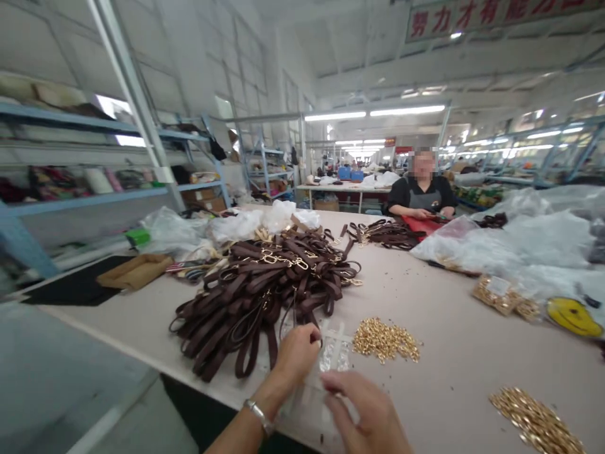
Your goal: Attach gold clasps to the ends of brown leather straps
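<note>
My left hand (297, 353), with a metal band on the wrist, is closed at the front edge of a big pile of dark brown straps (255, 296). Dark material shows at its fingertips and looks like the end of one strap; the fingers partly hide it. Lower right of it, my right hand (366, 410) has thumb and forefinger apart, with nothing visible between them. Clear plastic with pale tape (335, 353) lies on the table between the hands. Gold metal rings and clasps (297, 261) hang on the straps. Small gold metal pieces (385, 340) are heaped right of the hands.
Another gold heap (536, 419) lies at the table's (439, 328) near right. Bagged gold parts (496, 293) and plastic bags (529, 239) line the right side. Across the table a person (423, 189) handles something red beside more straps (387, 233). A cardboard tray (135, 271) sits left.
</note>
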Tool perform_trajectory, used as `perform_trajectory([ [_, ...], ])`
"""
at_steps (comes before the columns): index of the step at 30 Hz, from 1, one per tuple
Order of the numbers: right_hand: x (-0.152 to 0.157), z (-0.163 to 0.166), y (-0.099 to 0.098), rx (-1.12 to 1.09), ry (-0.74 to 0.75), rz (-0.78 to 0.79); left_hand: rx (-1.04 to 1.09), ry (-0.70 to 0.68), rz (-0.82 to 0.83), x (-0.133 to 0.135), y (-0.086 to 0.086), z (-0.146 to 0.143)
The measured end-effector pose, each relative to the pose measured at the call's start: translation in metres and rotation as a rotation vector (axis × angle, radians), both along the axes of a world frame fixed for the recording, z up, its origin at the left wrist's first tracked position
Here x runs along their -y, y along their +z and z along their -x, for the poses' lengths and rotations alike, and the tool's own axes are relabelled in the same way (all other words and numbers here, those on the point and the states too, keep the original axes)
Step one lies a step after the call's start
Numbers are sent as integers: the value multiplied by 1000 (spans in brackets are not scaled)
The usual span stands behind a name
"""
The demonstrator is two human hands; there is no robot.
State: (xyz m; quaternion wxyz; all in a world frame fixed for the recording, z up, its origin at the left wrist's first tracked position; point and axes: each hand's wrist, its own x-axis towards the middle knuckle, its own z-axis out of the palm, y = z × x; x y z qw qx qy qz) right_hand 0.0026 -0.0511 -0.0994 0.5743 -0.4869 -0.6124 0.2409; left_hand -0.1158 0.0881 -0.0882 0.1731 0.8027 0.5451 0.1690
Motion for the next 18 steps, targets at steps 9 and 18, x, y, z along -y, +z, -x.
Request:
perform_trajectory([
  [9,14,-92,-63,875,-475,198,169,-93,212,71,-1,29],
  [18,-8,-95,-78,960,-508,113,63,92,119,28,1,-3],
])
